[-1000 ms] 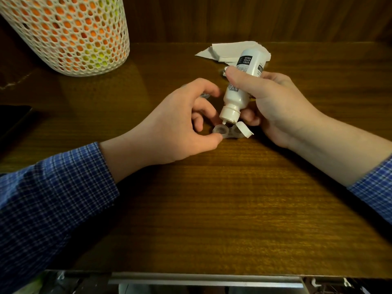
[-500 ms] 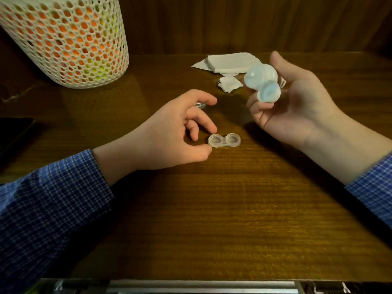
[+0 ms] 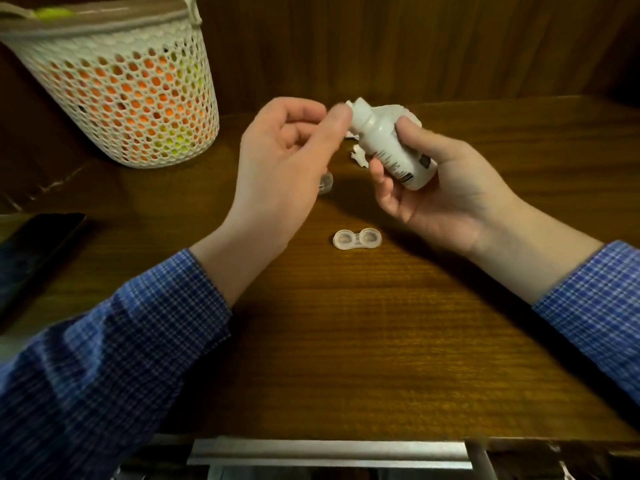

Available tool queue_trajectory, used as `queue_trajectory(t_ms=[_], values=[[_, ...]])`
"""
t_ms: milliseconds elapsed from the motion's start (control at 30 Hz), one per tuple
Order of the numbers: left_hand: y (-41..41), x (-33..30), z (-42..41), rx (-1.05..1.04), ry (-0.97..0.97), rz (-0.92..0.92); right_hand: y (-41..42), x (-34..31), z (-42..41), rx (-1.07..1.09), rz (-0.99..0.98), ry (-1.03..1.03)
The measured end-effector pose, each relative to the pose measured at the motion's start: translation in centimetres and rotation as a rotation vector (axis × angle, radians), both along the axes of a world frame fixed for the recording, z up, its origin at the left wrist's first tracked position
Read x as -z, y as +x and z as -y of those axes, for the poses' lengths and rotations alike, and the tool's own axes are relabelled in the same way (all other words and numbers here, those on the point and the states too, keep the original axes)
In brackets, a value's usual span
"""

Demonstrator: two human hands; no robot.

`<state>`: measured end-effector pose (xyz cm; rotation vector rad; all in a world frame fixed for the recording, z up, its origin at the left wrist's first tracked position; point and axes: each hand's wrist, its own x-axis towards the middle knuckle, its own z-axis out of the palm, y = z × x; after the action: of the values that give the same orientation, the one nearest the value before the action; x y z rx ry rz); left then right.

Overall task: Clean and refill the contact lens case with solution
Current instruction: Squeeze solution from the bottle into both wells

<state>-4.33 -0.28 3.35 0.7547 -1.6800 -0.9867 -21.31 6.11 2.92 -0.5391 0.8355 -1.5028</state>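
The clear contact lens case [image 3: 357, 239] lies open on the wooden table [image 3: 346, 341], both wells uncovered, apart from both hands. My right hand [image 3: 446, 188] holds the white solution bottle [image 3: 391, 147] tilted, its top pointing up-left. My left hand [image 3: 291, 161] is raised beside it, thumb and fingertips at the bottle's cap end [image 3: 353, 110]. A small clear lid [image 3: 325, 183] lies on the table, partly hidden behind my left hand.
A white perforated basket [image 3: 117, 95] with orange and yellow contents stands at the back left. White tissues [image 3: 360, 155] lie behind the bottle. A dark flat device [image 3: 31, 258] rests at the left edge. A wooden wall backs the table.
The bottle has left the case and been turned so its top points up-left. My left hand has risen from beside the case to the bottle's top. The case stays on the table.
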Motion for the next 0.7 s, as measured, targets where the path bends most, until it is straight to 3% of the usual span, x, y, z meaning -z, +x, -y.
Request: queue_trajectory(t_ms=[300,433,600,700], values=[[-1.1,-0.6,0.7,-0.213,0.054,-0.228,-0.1,0.3,0.3,-0.078,-0.112,-0.036],[-1.2,-0.4,0.9,-0.253,0.025,-0.135,-0.3,0.4,0.3,-0.094,-0.294,-0.090],[-0.7,-0.6,0.1,-0.204,-0.219,-0.002,0.0,0.7,0.5,-0.072,-0.288,-0.125],[-0.7,0.0,-0.5,-0.142,-0.251,0.063,-0.2,0.8,0.4,-0.025,-0.354,-0.147]])
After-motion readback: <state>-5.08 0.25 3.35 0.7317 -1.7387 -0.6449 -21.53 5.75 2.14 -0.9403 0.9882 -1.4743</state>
